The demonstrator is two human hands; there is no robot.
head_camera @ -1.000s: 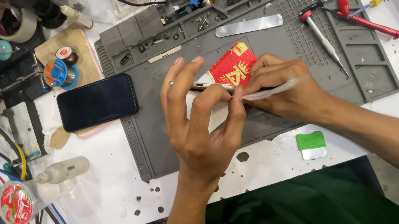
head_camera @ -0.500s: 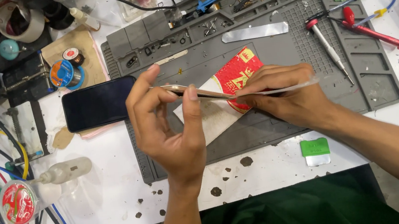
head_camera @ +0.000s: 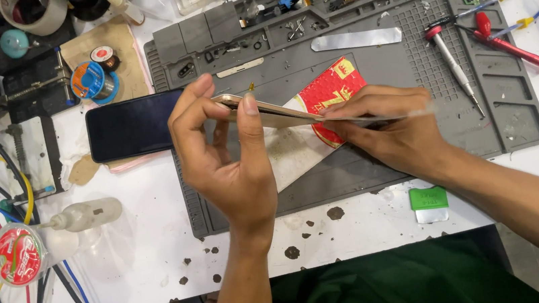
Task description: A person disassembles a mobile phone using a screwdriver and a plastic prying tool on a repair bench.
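My left hand (head_camera: pixel 223 163) pinches the near end of a thin gold-edged phone (head_camera: pixel 278 111), held edge-on above a grey work mat (head_camera: pixel 367 174). My right hand (head_camera: pixel 385 128) grips the phone's other end and presses a thin clear flat pry tool (head_camera: pixel 407 114) along its edge. Under the phone lie a red and gold card (head_camera: pixel 333 83) and a stained white sheet (head_camera: pixel 297 155). A second, dark phone (head_camera: pixel 128 127) lies screen-up just left of my left hand.
On the mat's right side lie a silver screwdriver (head_camera: pixel 452 66), a red-handled tool (head_camera: pixel 515 49) and a metal strip (head_camera: pixel 355 39). Solder spools (head_camera: pixel 91 80), a squeeze bottle (head_camera: pixel 84 215), a red-lidded tub (head_camera: pixel 17 254) and several cables sit left. A green and silver card (head_camera: pixel 429 203) lies near the table's front edge.
My left hand slid left along the phone and now pinches its far-left end. The phone sits lower and flatter, and my right hand keeps the pry tool against its edge.
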